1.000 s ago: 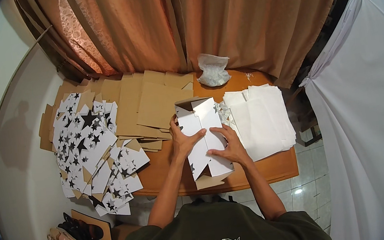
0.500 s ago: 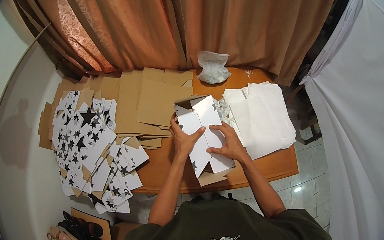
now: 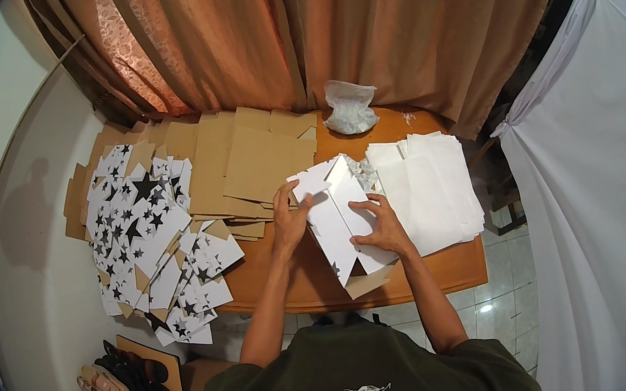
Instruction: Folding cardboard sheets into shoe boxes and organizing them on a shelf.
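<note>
A white cardboard box with a few black stars stands in front of me on the wooden table, tilted a little. Two long flaps meet along its top, and a brown inner flap sticks out at the near end. My left hand grips its left side near the far corner, thumb over the top. Across from it, my right hand holds the right side with bent fingers on the top panel. Part of my right hand's grip along the box's side is hidden.
Left lies a heap of flat star-printed cardboard pieces, beside brown cardboard sheets. A stack of white paper lies right of the box. A clear plastic bag stands at the back of the table. Shoes sit lower left.
The box has turned, its near end swinging right. Its far end flap has folded in. My left hand has moved up its side, and my right hand has shifted slightly right.
</note>
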`<action>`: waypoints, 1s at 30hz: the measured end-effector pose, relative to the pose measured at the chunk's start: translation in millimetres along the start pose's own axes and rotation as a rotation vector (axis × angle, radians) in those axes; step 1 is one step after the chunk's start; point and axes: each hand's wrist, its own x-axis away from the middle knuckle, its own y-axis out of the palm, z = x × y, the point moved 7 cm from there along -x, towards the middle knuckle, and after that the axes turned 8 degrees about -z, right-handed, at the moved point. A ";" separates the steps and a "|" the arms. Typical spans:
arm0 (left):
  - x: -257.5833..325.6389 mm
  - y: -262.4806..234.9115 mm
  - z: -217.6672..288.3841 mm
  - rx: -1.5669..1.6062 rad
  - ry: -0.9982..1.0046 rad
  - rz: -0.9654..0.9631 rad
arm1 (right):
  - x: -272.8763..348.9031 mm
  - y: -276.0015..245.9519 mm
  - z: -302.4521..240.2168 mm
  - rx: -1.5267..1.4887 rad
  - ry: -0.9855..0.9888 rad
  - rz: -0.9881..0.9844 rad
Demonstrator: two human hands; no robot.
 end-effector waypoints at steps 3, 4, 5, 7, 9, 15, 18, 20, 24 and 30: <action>-8.5 0.9 -18.4 0.202 -0.124 -0.057 | 2.7 1.9 0.5 0.010 0.003 -0.024; -8.4 0.9 -14.3 0.194 -0.110 -0.061 | 3.5 1.2 1.6 0.010 0.007 -0.024; -8.5 -0.9 -6.6 0.185 -0.095 -0.064 | 3.2 0.7 0.4 0.010 0.004 -0.027; -8.7 -2.2 1.2 0.138 -0.027 -0.061 | 3.4 2.0 1.3 0.010 0.002 -0.030; -9.0 -3.9 11.1 0.092 0.043 -0.058 | 2.4 3.6 4.2 0.049 0.010 -0.029; -6.5 1.2 23.2 -0.119 0.022 -0.078 | 2.9 7.0 -0.6 0.048 0.000 -0.021; -5.7 -1.7 21.7 -0.113 0.009 -0.044 | 2.7 4.0 -2.3 0.031 0.028 -0.015; -6.6 -0.7 17.5 -0.099 0.038 -0.100 | 2.7 3.4 -5.4 0.030 0.022 -0.012; -8.7 0.0 13.5 -0.080 0.005 -0.128 | 2.4 -0.7 -9.6 0.033 0.033 -0.010; -8.0 -0.5 11.6 -0.069 0.004 -0.107 | 1.7 -2.8 -9.8 -0.016 0.042 0.001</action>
